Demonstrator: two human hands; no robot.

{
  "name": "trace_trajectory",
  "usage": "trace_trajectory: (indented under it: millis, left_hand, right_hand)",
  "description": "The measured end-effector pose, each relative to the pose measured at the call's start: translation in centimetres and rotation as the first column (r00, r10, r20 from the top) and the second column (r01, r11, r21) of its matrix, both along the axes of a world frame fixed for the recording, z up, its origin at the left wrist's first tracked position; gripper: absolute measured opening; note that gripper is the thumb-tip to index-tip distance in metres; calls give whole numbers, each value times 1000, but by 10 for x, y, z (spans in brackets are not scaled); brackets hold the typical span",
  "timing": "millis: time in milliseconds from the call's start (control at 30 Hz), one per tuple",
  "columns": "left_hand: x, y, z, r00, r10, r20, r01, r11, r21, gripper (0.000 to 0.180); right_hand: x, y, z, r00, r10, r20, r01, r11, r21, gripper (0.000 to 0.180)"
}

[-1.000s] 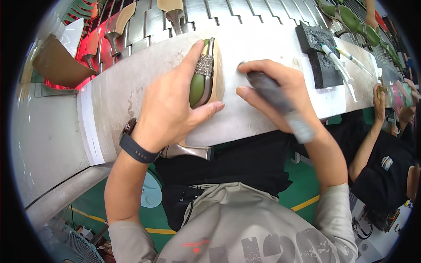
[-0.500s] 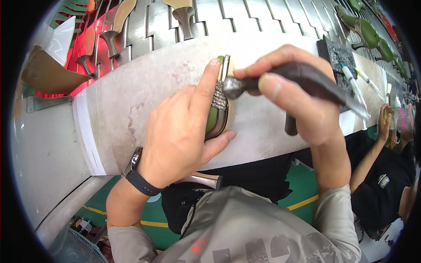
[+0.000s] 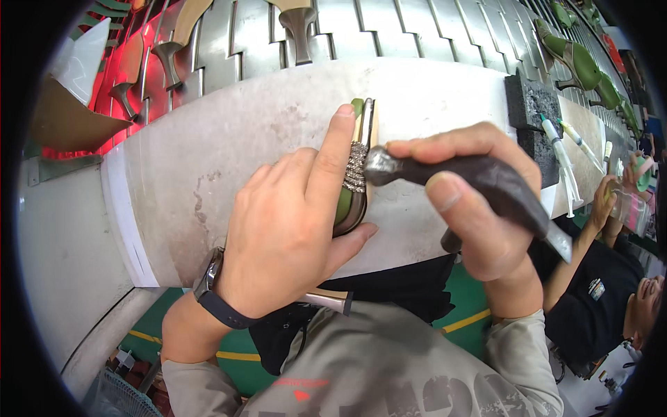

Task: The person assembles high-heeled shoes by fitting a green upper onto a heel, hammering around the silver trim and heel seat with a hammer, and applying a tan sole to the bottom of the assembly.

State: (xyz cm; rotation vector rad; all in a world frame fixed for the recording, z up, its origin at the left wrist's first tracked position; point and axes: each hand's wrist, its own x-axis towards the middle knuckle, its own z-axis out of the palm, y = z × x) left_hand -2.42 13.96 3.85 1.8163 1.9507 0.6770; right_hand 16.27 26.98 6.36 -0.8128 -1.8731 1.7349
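My left hand is wrapped over a shoe on a green shoe last, pressing it to the worktop. Its index finger lies along the shoe, and the thumb curls round the near end. A glittering strap band, a dark edge and a tan strip show beside the fingers; the rest is under my palm. My right hand grips a dark shoemaker's hammer close to its head. The round metal face is at the glittering band, touching or very near it; the flat tail points down to the right.
Beneath the shoe is a pale worktop. Beyond it runs a slatted metal conveyor with tan heeled soles. A black block and syringes lie right. Another person works there. A heeled sole is near my lap.
My right hand and the hammer have shifted down, and the hammer's tail has swung lower. My left hand keeps its hold on the shoe. The whole view has shifted slightly.
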Motion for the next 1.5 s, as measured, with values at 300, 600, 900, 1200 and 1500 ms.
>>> trace_trajectory:
  millis: [300, 600, 900, 1200, 1500]
  left_hand:
    - [-5, -6, 1, 1000, -26, -3, 26, 999, 22, 118]
    - [-7, -11, -10, 999, -33, 11, 32, 992, 121, 116]
    - [-2, -12, -7, 1000, -7, -19, 9, 991, 132, 117]
    - [-7, -12, -14, 1000, 16, -10, -14, 986, 167, 117]
    - [-7, -18, -14, 1000, 4, -14, -1, 980, 197, 113]
  right_hand:
    - [-25, 26, 5, 994, 80, 73, -87, 990, 107, 33]
    - [-33, 34, -18, 989, -111, -96, 85, 966, -246, 28]
    - [6, -26, -23, 974, 15, -224, 59, 946, 318, 25]
    - [4, -39, -20, 985, 38, -170, 37, 908, 417, 28]
    - [7, -72, -44, 974, 37, -222, 129, 718, 684, 33]
